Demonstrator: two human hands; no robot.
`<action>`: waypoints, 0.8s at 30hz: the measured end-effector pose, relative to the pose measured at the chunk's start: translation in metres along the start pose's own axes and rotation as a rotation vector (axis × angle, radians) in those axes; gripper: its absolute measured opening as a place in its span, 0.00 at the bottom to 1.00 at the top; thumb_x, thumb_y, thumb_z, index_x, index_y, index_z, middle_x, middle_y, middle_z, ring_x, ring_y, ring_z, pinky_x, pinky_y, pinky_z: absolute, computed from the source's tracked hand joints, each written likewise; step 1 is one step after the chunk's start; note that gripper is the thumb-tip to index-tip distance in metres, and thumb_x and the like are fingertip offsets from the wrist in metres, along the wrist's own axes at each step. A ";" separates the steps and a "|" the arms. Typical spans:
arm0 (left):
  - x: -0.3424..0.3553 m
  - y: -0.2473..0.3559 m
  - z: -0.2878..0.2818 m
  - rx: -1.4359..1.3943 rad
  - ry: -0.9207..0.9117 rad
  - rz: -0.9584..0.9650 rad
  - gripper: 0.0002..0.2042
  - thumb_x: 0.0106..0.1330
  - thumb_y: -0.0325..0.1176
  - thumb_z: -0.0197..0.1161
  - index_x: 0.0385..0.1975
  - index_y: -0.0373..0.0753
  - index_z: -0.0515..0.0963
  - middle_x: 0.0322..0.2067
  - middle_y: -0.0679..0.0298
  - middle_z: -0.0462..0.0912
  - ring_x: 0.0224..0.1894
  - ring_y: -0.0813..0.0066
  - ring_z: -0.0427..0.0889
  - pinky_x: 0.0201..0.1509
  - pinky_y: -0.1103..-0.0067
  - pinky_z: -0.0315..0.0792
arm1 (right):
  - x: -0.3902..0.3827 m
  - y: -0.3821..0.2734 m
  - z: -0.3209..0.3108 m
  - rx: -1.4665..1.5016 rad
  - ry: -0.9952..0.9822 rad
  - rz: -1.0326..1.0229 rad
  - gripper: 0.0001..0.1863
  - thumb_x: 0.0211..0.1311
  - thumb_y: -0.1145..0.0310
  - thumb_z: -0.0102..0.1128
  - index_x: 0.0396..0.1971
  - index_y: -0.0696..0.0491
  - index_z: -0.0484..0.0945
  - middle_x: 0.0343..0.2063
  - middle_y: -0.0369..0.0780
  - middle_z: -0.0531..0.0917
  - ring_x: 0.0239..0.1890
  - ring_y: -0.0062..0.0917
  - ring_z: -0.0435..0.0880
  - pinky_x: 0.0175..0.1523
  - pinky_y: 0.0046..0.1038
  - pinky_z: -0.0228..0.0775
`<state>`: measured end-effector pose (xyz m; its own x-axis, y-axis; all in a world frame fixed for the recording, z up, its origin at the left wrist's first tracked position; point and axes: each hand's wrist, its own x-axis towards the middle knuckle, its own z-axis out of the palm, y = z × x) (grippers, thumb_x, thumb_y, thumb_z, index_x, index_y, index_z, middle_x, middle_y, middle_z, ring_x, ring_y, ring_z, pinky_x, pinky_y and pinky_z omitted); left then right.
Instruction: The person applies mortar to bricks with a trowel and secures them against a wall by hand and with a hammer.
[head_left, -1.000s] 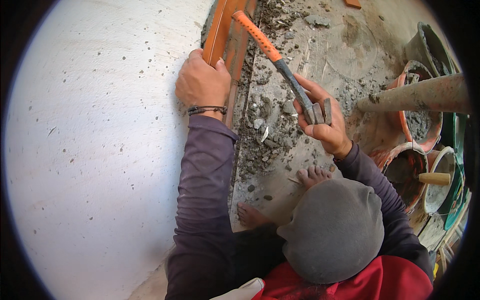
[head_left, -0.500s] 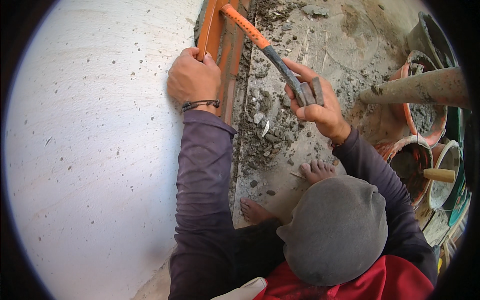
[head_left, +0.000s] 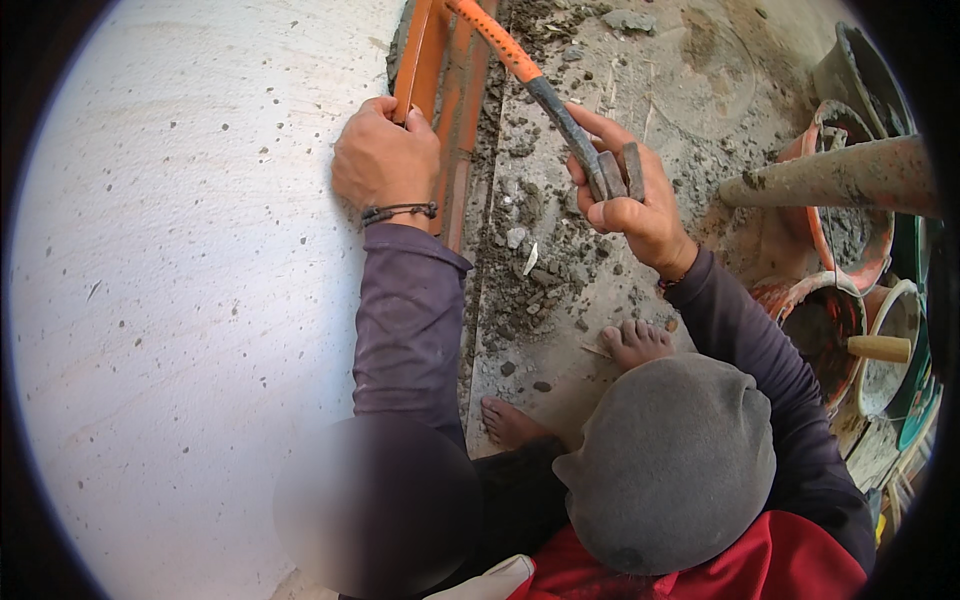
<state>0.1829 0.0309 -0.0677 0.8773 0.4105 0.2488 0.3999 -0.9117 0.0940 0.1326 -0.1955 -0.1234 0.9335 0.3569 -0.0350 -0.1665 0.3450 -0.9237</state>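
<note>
My left hand [head_left: 388,160] is closed around the near end of a long orange-brown bar [head_left: 422,70] that lies along the white wall. Fingers wrap its edge, and a dark cord bracelet circles the wrist. To the right, my right hand [head_left: 635,205] grips a claw hammer [head_left: 515,60] by its metal head. Its orange and black handle points away from me, up and left, so that its far end is over or beside the bar; the frame edge cuts off the tip, and contact cannot be made out.
The white speckled wall [head_left: 190,270] fills the left. Mortar crumbs [head_left: 540,270] litter the floor by the bar. Dirty buckets [head_left: 825,320] and a thick pipe [head_left: 830,180] stand at right. Two bare feet [head_left: 635,343] and a grey cap [head_left: 670,460] are below.
My right hand and the hammer have shifted slightly away from me, and the handle's end has slipped past the top of the frame. The left hand stays on the bar.
</note>
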 end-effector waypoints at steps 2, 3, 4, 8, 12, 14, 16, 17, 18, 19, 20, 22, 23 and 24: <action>0.000 0.001 0.001 -0.006 0.009 0.008 0.12 0.59 0.41 0.68 0.40 0.47 0.85 0.35 0.64 0.88 0.38 0.63 0.86 0.41 0.68 0.79 | 0.002 -0.001 0.002 -0.020 0.006 -0.004 0.52 0.34 0.62 0.57 0.69 0.60 0.61 0.33 0.35 0.73 0.24 0.15 0.72 0.26 0.19 0.63; 0.000 0.001 0.002 -0.005 0.007 0.007 0.12 0.59 0.41 0.68 0.40 0.47 0.85 0.35 0.64 0.88 0.38 0.63 0.86 0.41 0.68 0.79 | 0.001 -0.002 0.000 -0.012 -0.002 0.015 0.51 0.35 0.62 0.59 0.69 0.59 0.62 0.34 0.35 0.74 0.26 0.16 0.73 0.29 0.19 0.65; 0.000 0.000 0.001 -0.002 0.006 0.003 0.12 0.59 0.41 0.68 0.40 0.47 0.85 0.35 0.64 0.88 0.38 0.63 0.86 0.41 0.68 0.79 | 0.000 -0.003 -0.003 -0.002 -0.013 0.033 0.50 0.37 0.61 0.61 0.68 0.59 0.63 0.34 0.35 0.74 0.28 0.17 0.74 0.32 0.20 0.68; 0.000 -0.001 0.001 -0.028 0.011 -0.016 0.13 0.57 0.43 0.68 0.40 0.47 0.86 0.35 0.61 0.88 0.39 0.61 0.87 0.43 0.67 0.79 | -0.003 -0.006 -0.001 -0.043 -0.018 -0.003 0.49 0.37 0.61 0.63 0.68 0.58 0.63 0.34 0.35 0.74 0.29 0.18 0.74 0.34 0.21 0.69; 0.000 -0.004 0.001 -0.039 0.023 -0.005 0.13 0.57 0.43 0.68 0.40 0.47 0.86 0.36 0.62 0.88 0.40 0.60 0.87 0.43 0.67 0.79 | -0.009 -0.015 0.001 -0.078 -0.050 -0.037 0.51 0.35 0.62 0.63 0.69 0.56 0.63 0.35 0.36 0.74 0.28 0.17 0.73 0.33 0.21 0.68; 0.000 -0.004 0.003 -0.046 0.048 0.017 0.13 0.57 0.42 0.68 0.40 0.47 0.86 0.37 0.62 0.88 0.40 0.60 0.86 0.43 0.67 0.79 | -0.011 -0.020 0.001 -0.105 -0.056 -0.035 0.51 0.34 0.63 0.63 0.69 0.56 0.63 0.35 0.36 0.74 0.27 0.17 0.73 0.33 0.21 0.67; -0.003 -0.005 0.002 -0.051 0.034 0.033 0.12 0.58 0.40 0.68 0.41 0.46 0.85 0.39 0.63 0.86 0.41 0.62 0.85 0.43 0.68 0.78 | -0.011 -0.021 0.002 -0.088 -0.047 -0.019 0.52 0.33 0.64 0.63 0.70 0.55 0.62 0.36 0.36 0.75 0.28 0.17 0.73 0.34 0.20 0.68; -0.003 -0.005 0.002 -0.055 0.030 0.038 0.12 0.59 0.38 0.68 0.41 0.45 0.84 0.40 0.64 0.85 0.41 0.63 0.84 0.43 0.69 0.78 | -0.011 -0.018 0.002 -0.087 -0.039 -0.020 0.52 0.33 0.64 0.63 0.70 0.55 0.62 0.36 0.36 0.75 0.28 0.17 0.73 0.34 0.20 0.68; -0.002 -0.005 0.002 -0.065 0.035 0.033 0.11 0.59 0.38 0.68 0.41 0.45 0.84 0.40 0.64 0.85 0.41 0.64 0.84 0.43 0.69 0.78 | -0.009 -0.017 0.002 -0.085 -0.032 -0.020 0.52 0.33 0.64 0.63 0.70 0.55 0.62 0.36 0.36 0.75 0.28 0.17 0.73 0.34 0.20 0.68; -0.002 -0.005 0.003 -0.074 0.036 0.029 0.11 0.59 0.38 0.68 0.40 0.45 0.84 0.39 0.64 0.85 0.41 0.64 0.84 0.43 0.69 0.78 | -0.009 -0.017 0.002 -0.068 -0.018 -0.013 0.52 0.33 0.65 0.62 0.70 0.56 0.62 0.36 0.36 0.75 0.28 0.17 0.74 0.34 0.20 0.69; -0.002 -0.005 0.003 -0.082 0.037 0.024 0.11 0.59 0.38 0.68 0.40 0.45 0.84 0.39 0.65 0.84 0.41 0.64 0.84 0.43 0.69 0.78 | -0.008 -0.017 0.003 -0.051 -0.004 -0.006 0.52 0.34 0.65 0.62 0.70 0.56 0.61 0.36 0.37 0.75 0.28 0.17 0.74 0.34 0.21 0.69; -0.002 -0.007 0.005 -0.099 0.071 0.030 0.11 0.58 0.39 0.67 0.39 0.45 0.84 0.38 0.64 0.85 0.39 0.62 0.85 0.42 0.67 0.78 | -0.005 -0.018 0.003 -0.014 0.023 0.013 0.52 0.34 0.65 0.61 0.70 0.57 0.61 0.35 0.37 0.75 0.27 0.17 0.74 0.33 0.21 0.70; -0.002 -0.008 0.006 -0.106 0.087 0.033 0.11 0.58 0.40 0.67 0.39 0.46 0.85 0.38 0.64 0.86 0.38 0.61 0.85 0.41 0.66 0.79 | -0.003 -0.018 0.004 -0.014 0.029 0.015 0.52 0.34 0.65 0.61 0.70 0.58 0.61 0.35 0.37 0.75 0.27 0.17 0.74 0.33 0.21 0.70; -0.001 -0.009 0.006 -0.113 0.090 0.034 0.11 0.58 0.40 0.67 0.39 0.45 0.85 0.38 0.64 0.86 0.38 0.61 0.85 0.41 0.66 0.78 | 0.000 -0.019 0.004 -0.014 0.035 0.016 0.52 0.34 0.65 0.61 0.70 0.59 0.60 0.35 0.37 0.75 0.27 0.18 0.74 0.32 0.21 0.70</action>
<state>0.1800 0.0383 -0.0746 0.8605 0.3805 0.3387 0.3334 -0.9234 0.1903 0.1339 -0.1983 -0.1046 0.9412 0.3318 -0.0633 -0.1777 0.3270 -0.9281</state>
